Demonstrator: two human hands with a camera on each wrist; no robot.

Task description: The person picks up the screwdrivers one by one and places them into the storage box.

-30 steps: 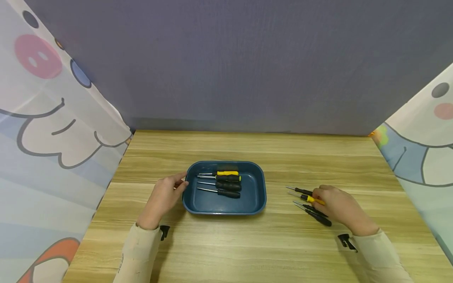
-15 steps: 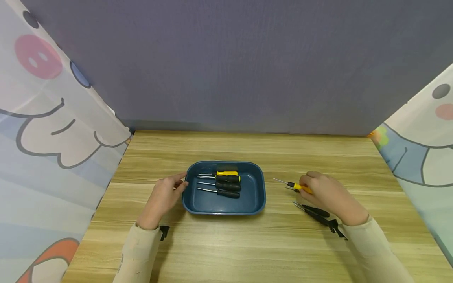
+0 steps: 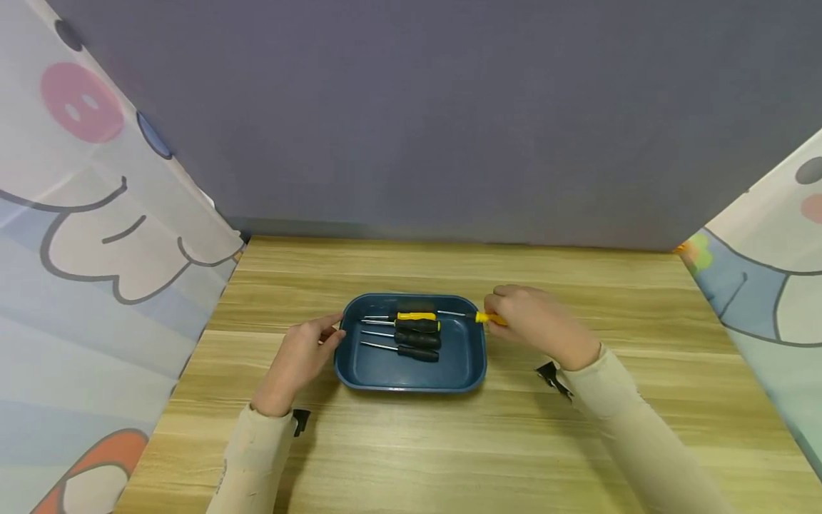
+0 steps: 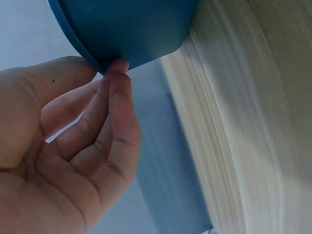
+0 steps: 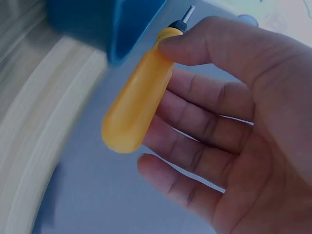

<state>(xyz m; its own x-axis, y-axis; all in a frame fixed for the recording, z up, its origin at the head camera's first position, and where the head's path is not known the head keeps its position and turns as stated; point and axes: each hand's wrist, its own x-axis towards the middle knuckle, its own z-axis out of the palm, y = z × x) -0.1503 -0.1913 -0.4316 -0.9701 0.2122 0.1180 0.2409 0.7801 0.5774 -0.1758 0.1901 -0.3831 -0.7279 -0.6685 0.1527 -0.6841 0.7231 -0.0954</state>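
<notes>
My left hand (image 3: 302,357) pinches the left rim of a dark blue plastic tray (image 3: 411,390); the left wrist view shows thumb and fingers meeting at the tray's edge (image 4: 75,41). Inside the tray lie several screwdrivers side by side, shafts pointing left: a yellow-handled screwdriver (image 3: 417,315) at the back and black-handled screwdrivers (image 3: 419,340) in front of it. A second yellow screwdriver (image 5: 139,97) is held between the thumb and fingers of my right hand (image 3: 539,323). Its shaft reaches left over the tray's right rim, and its handle end is free.
The wooden table (image 3: 411,457) stretches around the tray. A grey panel (image 3: 449,121) rises along its back edge, and cartoon-printed cloths (image 3: 96,235) hang at both sides. The right forearm covers the spot where loose screwdrivers lay.
My right hand has picked up the yellow screwdriver from the right of the table and carried it left to the tray. My left hand has stayed at the rim.
</notes>
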